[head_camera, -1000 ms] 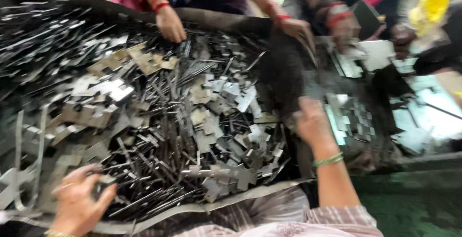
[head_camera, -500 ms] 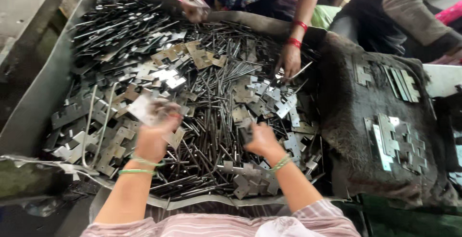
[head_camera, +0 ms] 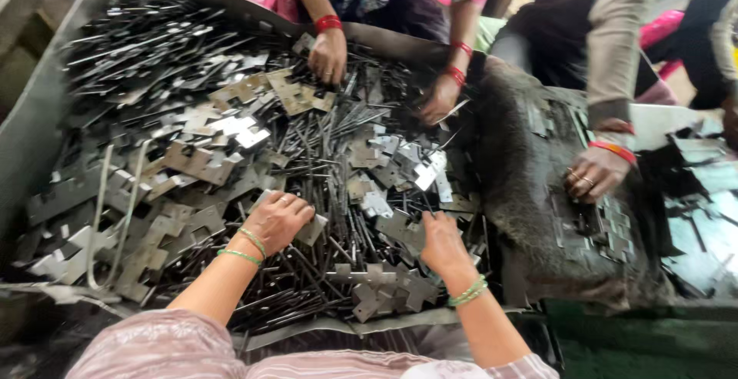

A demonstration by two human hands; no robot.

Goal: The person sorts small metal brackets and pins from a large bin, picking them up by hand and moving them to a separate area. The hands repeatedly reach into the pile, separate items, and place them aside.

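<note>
From the head view, the person's left hand (head_camera: 278, 221) lies knuckles-up on the heap of metal parts (head_camera: 231, 156) in a big grey tray (head_camera: 31, 125), its fingers curled down over a flat plate (head_camera: 311, 231) whose corner pokes out on the right; whether they actually clamp it cannot be told. The right hand (head_camera: 441, 242) rests just to the right, fingers bent down into the thin dark rods (head_camera: 338, 252) and small notched plates (head_camera: 384, 290); its grip is hidden too. The hands are apart, with a band of rods between them. Those rods mostly run away from the person and slightly leftward, so their long axes point up the frame. The loose notched plates lie directly below and between both hands, the right one nearer.

Across the tray, another person's two hands (head_camera: 329, 54) (head_camera: 440, 99) pick in the same heap, well apart from the wearer's. To the right, a dark cloth (head_camera: 523, 194) carries more small plates, and a third person's hand (head_camera: 596, 173) rests on it.
</note>
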